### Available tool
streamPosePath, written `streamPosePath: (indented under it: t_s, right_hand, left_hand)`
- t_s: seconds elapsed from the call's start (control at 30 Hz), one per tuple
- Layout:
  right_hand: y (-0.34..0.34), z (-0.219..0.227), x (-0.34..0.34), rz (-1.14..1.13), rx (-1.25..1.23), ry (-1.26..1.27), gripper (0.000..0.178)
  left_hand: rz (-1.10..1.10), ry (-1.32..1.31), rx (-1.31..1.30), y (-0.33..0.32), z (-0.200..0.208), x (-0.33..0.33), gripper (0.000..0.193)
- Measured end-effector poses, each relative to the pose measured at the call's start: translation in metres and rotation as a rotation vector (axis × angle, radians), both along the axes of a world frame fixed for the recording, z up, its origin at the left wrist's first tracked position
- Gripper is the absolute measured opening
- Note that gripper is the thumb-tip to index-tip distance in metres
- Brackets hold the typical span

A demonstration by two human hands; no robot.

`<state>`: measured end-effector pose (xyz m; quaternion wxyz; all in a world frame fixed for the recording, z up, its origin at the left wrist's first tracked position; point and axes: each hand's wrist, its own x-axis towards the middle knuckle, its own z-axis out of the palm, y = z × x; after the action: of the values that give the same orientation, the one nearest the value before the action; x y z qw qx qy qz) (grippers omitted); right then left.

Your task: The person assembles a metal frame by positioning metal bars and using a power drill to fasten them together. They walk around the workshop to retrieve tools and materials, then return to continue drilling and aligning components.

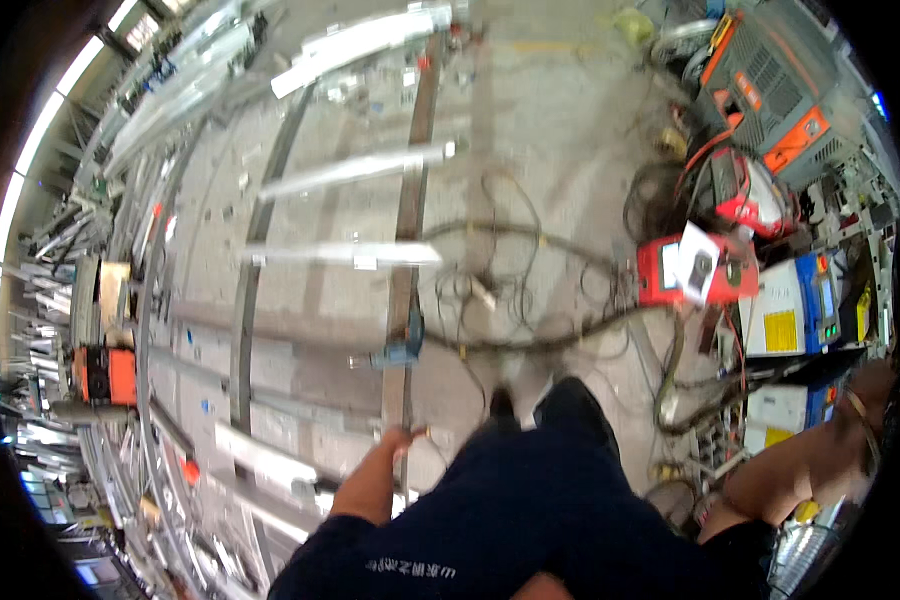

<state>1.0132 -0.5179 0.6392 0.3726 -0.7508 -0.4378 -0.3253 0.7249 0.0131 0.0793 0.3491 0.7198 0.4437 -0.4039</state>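
Note:
My left hand (392,447) reaches down to the lower end of a long flat metal bar (413,180) that runs up the floor. The fingers look curled by a small pale piece (421,432), but the grip is too blurred to read. A blue clamp-like tool (403,346) sits on the bar just above the hand. My right hand (875,385) stretches to the far right rim beside white and blue machine boxes (790,318); a bracelet (860,410) circles the wrist, and the fingers are cut off at the edge. My dark shoes (570,398) stand on the concrete.
A second long bar (252,290) lies parallel on the left, crossed by silvery tubes (355,170) (340,253). Tangled cables (500,285) cover the floor. A red welder (660,272), an orange-grey machine (770,85) and an orange box (105,375) stand around.

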Motion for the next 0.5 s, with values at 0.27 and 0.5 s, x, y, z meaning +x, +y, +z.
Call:
streamPosePath:
  t_s: [0.27, 0.5]
  right_hand:
    - [-0.001, -0.256, 0.185, -0.729, -0.315, 0.725, 0.014]
    - [0.003, -0.332, 0.384, -0.589, -0.514, 0.779, 0.014]
  left_hand:
    - [-0.020, -0.194, 0.036, 0.049, 0.021, 0.180, 0.076]
    - [0.022, -0.068, 0.243, 0.064, 0.007, 0.277, 0.090]
